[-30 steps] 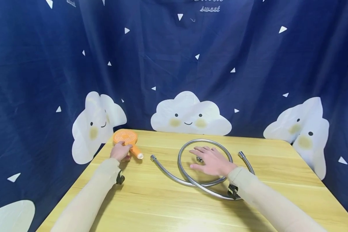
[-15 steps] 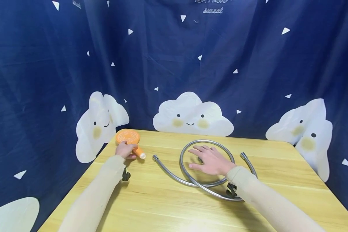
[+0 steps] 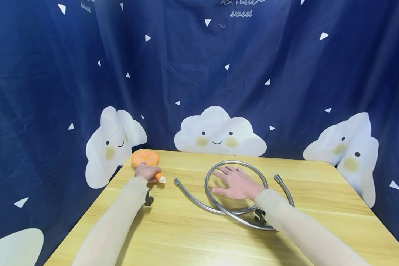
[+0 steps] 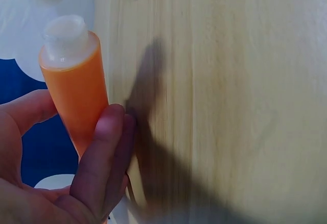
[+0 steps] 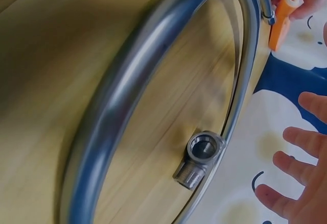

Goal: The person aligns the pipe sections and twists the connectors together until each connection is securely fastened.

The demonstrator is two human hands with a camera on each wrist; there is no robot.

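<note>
My left hand (image 3: 147, 172) grips the handle of an orange shower head (image 3: 145, 158) at the table's far left corner. Thumb and fingers wrap the orange handle (image 4: 79, 99) in the left wrist view, its white threaded end free and pointing away from the palm. My right hand (image 3: 237, 184) hovers with spread fingers over the loop of a silver shower hose (image 3: 231, 162), holding nothing. Inside that loop, a small metal pipe fitting (image 5: 190, 174) with a round threaded opening shows in the right wrist view; the hand hides it in the head view.
One hose end (image 3: 177, 181) lies just right of the shower head, the other end (image 3: 278, 178) further right. A wooden table (image 3: 173, 232) carries everything. Behind it hangs a dark blue curtain (image 3: 193, 62) printed with clouds and triangles.
My left hand has shifted right along the shower head and closed round its handle. The right hand has drifted slightly left, covering the fitting that was partly visible.
</note>
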